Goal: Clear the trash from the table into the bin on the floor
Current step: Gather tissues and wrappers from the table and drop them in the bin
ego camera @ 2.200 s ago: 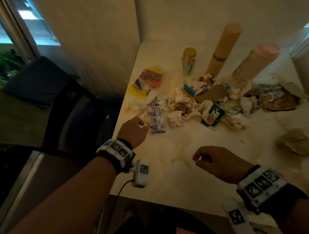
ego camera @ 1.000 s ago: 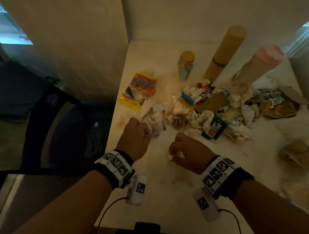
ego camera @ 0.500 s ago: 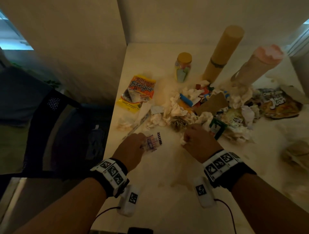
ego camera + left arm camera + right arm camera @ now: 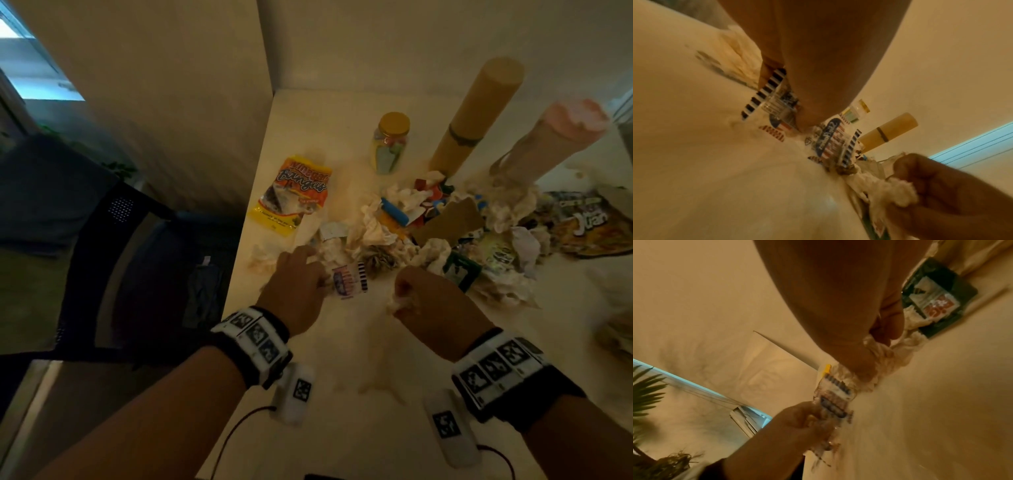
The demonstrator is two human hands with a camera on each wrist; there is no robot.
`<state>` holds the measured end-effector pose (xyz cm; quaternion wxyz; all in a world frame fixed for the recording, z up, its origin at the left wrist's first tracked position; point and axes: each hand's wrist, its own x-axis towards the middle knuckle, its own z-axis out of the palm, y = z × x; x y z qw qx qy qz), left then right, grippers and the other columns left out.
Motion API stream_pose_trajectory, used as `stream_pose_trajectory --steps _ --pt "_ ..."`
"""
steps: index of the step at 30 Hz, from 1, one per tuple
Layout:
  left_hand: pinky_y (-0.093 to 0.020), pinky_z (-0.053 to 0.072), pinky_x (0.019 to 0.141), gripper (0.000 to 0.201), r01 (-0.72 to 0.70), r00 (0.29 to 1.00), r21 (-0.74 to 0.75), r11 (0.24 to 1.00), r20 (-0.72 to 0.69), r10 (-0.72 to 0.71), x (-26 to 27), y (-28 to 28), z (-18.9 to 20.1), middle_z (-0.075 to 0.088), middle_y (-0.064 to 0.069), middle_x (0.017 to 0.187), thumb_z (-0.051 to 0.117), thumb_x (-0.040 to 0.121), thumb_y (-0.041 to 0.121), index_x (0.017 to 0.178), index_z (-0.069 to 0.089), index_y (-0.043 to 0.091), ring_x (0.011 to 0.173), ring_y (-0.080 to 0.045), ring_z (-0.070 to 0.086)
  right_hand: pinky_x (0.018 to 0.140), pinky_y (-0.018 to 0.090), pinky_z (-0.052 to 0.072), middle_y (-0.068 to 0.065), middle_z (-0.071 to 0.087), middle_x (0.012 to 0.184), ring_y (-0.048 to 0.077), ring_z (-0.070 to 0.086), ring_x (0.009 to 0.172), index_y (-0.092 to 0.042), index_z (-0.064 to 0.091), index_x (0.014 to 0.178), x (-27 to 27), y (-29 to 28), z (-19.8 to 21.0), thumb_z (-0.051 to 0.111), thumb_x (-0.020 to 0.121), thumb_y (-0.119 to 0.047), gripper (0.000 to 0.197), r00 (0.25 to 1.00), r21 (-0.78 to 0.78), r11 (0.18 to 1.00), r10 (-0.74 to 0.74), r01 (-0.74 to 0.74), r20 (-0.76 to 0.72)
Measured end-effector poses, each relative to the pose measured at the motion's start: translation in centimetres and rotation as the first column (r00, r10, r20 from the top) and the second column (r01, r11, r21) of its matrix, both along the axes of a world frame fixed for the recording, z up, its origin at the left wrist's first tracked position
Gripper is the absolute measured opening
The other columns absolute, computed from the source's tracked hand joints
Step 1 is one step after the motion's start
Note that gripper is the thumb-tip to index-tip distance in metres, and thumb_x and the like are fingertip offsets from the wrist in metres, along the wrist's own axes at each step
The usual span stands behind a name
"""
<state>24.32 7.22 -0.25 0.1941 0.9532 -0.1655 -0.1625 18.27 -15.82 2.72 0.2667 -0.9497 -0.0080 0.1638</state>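
My left hand (image 4: 301,274) grips a striped clear plastic wrapper (image 4: 349,281) just above the white table (image 4: 376,428), near its left edge. The same wrapper (image 4: 830,142) shows under my palm in the left wrist view and again as the wrapper (image 4: 834,399) in the right wrist view. My right hand (image 4: 428,298) is curled round a crumpled white tissue (image 4: 399,303), also seen as the tissue (image 4: 885,356). Beyond both hands lies a heap of crumpled tissues and wrappers (image 4: 394,236). The bin is not in view.
An orange-yellow snack bag (image 4: 294,195) lies at the table's left edge. A small jar (image 4: 390,144), a tall yellow tube (image 4: 476,116) and a pink-topped tube (image 4: 551,140) stand behind the heap. A snack bag (image 4: 589,222) lies right. A dark chair (image 4: 113,267) stands left of the table.
My right hand has pulled back from the heap with a tissue in it. The left hand, still holding the striped wrapper, has moved slightly forward toward the heap.
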Motion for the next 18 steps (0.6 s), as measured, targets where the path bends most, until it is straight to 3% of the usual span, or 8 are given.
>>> stream_pose_trajectory --steps 3,5,7,10,11,13,15,18 --pt "-0.042 0.043 0.09 0.013 -0.007 1.0 0.052 0.999 0.002 0.007 1.0 -1.1 -1.3 0.042 -0.006 0.133 0.053 0.092 0.017 0.103 0.06 0.016 0.11 -0.032 0.042 0.074 0.032 0.048 -0.006 0.055 0.098 0.014 0.053 0.086 -0.026 0.05 0.109 0.5 0.6 1.1 0.066 0.085 -0.024 0.029 0.999 0.085 0.996 -0.041 0.041 0.0" --pt "-0.037 0.041 0.085 0.012 -0.017 1.0 0.034 0.999 -0.01 0.017 0.8 -0.8 -1.5 0.05 -0.01 0.12 0.052 0.092 0.012 0.101 0.059 0.011 0.104 -0.032 0.048 0.077 0.025 0.041 -0.007 0.052 0.104 0.011 0.051 0.092 -0.026 0.051 0.119 1.3 0.8 1.2 0.065 0.086 -0.022 0.036 0.997 0.124 0.99 -0.067 0.07 -0.023" --pt "-0.033 0.037 0.076 0.005 -0.01 0.998 0.018 1.0 -0.057 0.011 0.1 0.1 -1.4 0.054 -0.01 0.101 0.051 0.093 0.012 0.093 0.056 0.011 0.093 -0.028 0.051 0.081 0.02 0.033 -0.005 0.05 0.107 0.01 0.047 0.097 -0.022 0.057 0.116 2.2 1.1 0.7 0.064 0.086 -0.018 0.032 0.999 0.11 0.993 -0.033 0.034 -0.011" --pt "-0.032 0.036 0.066 0.012 -0.058 0.991 -0.07 0.996 -0.123 0.049 -1.6 2.4 -1.1 0.049 -0.001 0.081 0.052 0.094 0.012 0.083 0.047 0.015 0.073 -0.019 0.045 0.078 0.015 0.026 -0.003 0.044 0.105 0.014 0.046 0.102 -0.015 0.065 0.102 3.2 2.0 -0.5 0.065 0.08 -0.006 0.024 0.999 0.123 0.992 0.037 -0.041 0.034" --pt "-0.028 0.037 0.063 0.011 -0.089 0.986 -0.111 0.99 -0.153 0.071 -2.2 3.3 -0.8 0.049 0.001 0.081 0.051 0.094 0.011 0.086 0.047 0.016 0.071 -0.016 0.044 0.08 0.017 0.028 0.0 0.045 0.106 0.018 0.047 0.103 -0.015 0.066 0.099 3.5 2.4 -0.9 0.064 0.078 -0.003 0.024 0.997 0.133 0.989 0.057 -0.063 0.049" --pt "-0.013 0.037 0.06 0.014 -0.128 0.968 -0.157 0.979 -0.236 0.089 -3.2 5.0 0.0 0.049 0.006 0.093 0.052 0.097 0.012 0.106 0.049 0.021 0.078 -0.01 0.048 0.087 0.026 0.036 0.005 0.047 0.108 0.025 0.048 0.105 -0.016 0.066 0.097 4.2 3.7 -1.3 0.064 0.076 -0.003 0.025 0.995 0.105 0.99 0.089 -0.094 0.05" --pt "-0.011 0.042 0.064 0.025 -0.15 0.954 -0.149 0.977 -0.281 0.104 -3.8 6.7 0.5 0.047 0.008 0.105 0.051 0.099 0.016 0.123 0.048 0.021 0.088 -0.009 0.05 0.097 0.035 0.04 0.009 0.045 0.116 0.028 0.048 0.109 -0.016 0.066 0.101 4.9 5.1 -1.9 0.062 0.079 -0.008 0.024 0.991 0.052 0.99 0.128 -0.129 0.025" --pt "-0.02 0.038 0.067 0.014 -0.137 0.978 -0.084 0.987 -0.17 0.121 -3.4 8.4 0.6 0.048 -0.001 0.097 0.052 0.098 0.019 0.102 0.055 0.006 0.078 -0.01 0.047 0.107 0.04 0.035 0.013 0.037 0.141 0.031 0.04 0.127 -0.017 0.066 0.105 6.4 7.3 -2.6 0.054 0.084 -0.018 0.024 0.98 0.037 0.98 0.196 -0.196 -0.013"
